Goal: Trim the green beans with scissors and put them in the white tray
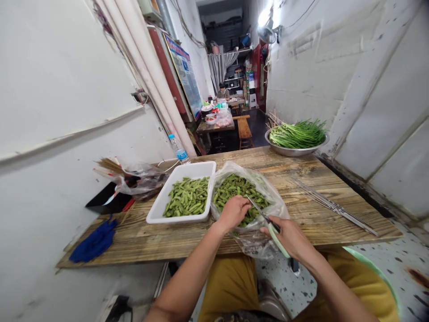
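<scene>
"Fingers first: left hand (pixel 232 213)?"

"Curled and narrow, tips buried among the green pods (pixel 239 190). Whether any pod is pinched, cannot tell. Placement seemingly meant to steady the heap."

"Right hand (pixel 285 237)?"

"Closed firmly around the pale handle of a green-handled blade (pixel 277 239), its tip angled into the same heap, close to the left hand. Knife or scissors: not settled from this view. Held low, apparently to keep the cutting edge over the bag."

"Container?"

"One clear plastic bag (pixel 250 237), lying on the wooden table (pixel 174 241) with its mouth spread, likely so the pods stay within reach. Just beside it, a white tray (pixel 208 166), also filled with pods."

"Remaining tabletop items?"

"Left end: blue cloth (pixel 94 241), a bag of bamboo skewers (pixel 144 181), a water bottle (pixel 180 150). Right side: metal skewers (pixel 335 206), laid flat along the boards. Far corner: a steel bowl (pixel 295 150) of garlic chives (pixel 296 134)."

"Beyond the table?"

"Down the narrow room: a second table (pixel 214 127) crowded with bowls and bags, a wooden bench (pixel 244 129), a seated person (pixel 223 92), a wall fan (pixel 266 33)"
</scene>
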`<state>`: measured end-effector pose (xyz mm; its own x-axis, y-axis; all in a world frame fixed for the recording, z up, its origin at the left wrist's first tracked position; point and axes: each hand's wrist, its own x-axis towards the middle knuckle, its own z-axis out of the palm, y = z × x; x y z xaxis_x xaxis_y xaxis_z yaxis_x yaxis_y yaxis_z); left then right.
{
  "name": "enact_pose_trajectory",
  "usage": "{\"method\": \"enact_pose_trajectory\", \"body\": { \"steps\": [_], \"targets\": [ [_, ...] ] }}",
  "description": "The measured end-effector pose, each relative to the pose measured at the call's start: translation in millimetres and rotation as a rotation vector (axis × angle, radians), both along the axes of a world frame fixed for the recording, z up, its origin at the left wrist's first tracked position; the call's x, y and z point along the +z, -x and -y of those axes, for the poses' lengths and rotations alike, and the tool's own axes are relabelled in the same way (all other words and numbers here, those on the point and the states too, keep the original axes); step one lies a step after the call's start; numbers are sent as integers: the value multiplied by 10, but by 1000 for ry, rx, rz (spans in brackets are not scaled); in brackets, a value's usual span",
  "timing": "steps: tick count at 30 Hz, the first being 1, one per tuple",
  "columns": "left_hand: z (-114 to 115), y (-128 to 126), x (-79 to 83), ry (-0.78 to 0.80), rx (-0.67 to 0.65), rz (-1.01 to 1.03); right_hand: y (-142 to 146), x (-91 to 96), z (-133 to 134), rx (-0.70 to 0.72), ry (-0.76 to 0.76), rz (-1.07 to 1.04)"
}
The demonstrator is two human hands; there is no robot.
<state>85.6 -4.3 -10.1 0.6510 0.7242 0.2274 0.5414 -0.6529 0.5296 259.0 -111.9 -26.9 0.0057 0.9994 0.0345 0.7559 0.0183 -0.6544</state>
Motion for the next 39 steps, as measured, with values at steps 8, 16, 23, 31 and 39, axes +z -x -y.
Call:
{"method": "enact_pose_trajectory", "body": {
  "steps": [8, 16, 23, 31, 39],
  "targets": [
    [-56, 75, -194, 1103, 179, 845, -3, -105, -2, 29, 23, -140],
    [36, 12, -140, 1761, 188, 1291, 105, -52, 47, 7, 2, -183],
    [143, -28, -118, 1693, 103, 1371, 124, -70, 36, -8, -44, -156],
    [224, -47, -107, 1648, 122, 1334, 137, -47, 38, 16, -59, -171],
    [274, -44, -137, 1546, 154, 1281, 142, -2, 15, 9, -13, -151]
  ]
}}
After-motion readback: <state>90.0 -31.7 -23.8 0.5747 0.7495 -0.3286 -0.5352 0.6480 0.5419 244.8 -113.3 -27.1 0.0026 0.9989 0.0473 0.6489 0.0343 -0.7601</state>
